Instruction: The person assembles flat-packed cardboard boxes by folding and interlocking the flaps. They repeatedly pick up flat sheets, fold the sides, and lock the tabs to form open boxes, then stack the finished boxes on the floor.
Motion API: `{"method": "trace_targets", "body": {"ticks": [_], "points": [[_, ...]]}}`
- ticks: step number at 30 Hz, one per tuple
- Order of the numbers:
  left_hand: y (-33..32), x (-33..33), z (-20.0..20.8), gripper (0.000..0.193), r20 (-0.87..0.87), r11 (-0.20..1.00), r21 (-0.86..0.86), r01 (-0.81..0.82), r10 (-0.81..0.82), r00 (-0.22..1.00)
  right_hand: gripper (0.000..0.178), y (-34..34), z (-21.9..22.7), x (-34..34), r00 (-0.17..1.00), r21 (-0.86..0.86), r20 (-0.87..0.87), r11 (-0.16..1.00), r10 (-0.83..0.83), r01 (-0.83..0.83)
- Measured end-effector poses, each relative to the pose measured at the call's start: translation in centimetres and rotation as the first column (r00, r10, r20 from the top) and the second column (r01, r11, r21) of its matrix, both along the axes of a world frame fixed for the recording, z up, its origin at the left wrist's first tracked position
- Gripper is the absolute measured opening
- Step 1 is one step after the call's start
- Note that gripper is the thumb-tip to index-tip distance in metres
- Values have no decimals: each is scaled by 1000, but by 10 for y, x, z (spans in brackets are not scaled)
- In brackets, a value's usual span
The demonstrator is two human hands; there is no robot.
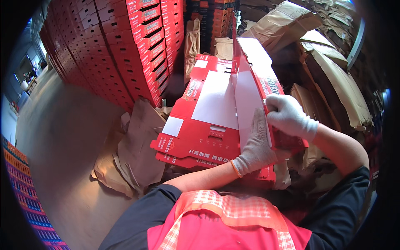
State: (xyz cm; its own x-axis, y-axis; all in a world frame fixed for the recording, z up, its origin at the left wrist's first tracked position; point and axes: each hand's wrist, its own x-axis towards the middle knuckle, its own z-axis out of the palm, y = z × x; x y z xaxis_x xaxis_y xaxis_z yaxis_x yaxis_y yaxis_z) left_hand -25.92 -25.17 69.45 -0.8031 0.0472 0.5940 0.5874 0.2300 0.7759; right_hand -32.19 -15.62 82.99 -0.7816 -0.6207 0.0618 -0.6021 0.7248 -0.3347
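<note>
A flat red-and-white cardboard box blank (216, 98) lies in front of me on other red cardboard. Its right side panel (246, 93) stands folded up. White-gloved, my left hand (255, 148) presses against the inner face of that panel near its close end, fingers stretched upward and together. My right hand (290, 116), also in a white glove, is closed over the panel's outer edge, its fingertips partly hidden. Both hands work at the same raised side. Another red cardboard part (264, 173) shows beneath my left wrist.
A tall stack of red cardboard trays (121, 46) stands at the far left. Crumpled brown paper (139, 148) lies on the floor (68, 154) left of the blank. More brown paper bundles (339, 83) crowd the right side. Colourful stacked boxes (31, 204) stand at the lower left.
</note>
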Motion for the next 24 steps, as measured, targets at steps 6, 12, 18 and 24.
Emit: {"method": "trace_targets", "body": {"ticks": [6,12,18,24], "points": [[-18,7,-7,91,163,879,147,454,-475,865,18,-63,-31,-4,837,13,-226,860,499,-509],[-72,29,-16,126,109,959,275,73,-107,988,23,-118,9,-51,989,-783,-149,611,2,-120],[-80,46,-36,130,183,976,219,-15,-26,983,21,-123,-18,-98,685,-485,726,752,63,445],[-98,79,-21,75,587,792,64,608,-522,619,34,-105,-73,-111,896,165,-164,907,414,-388]]}}
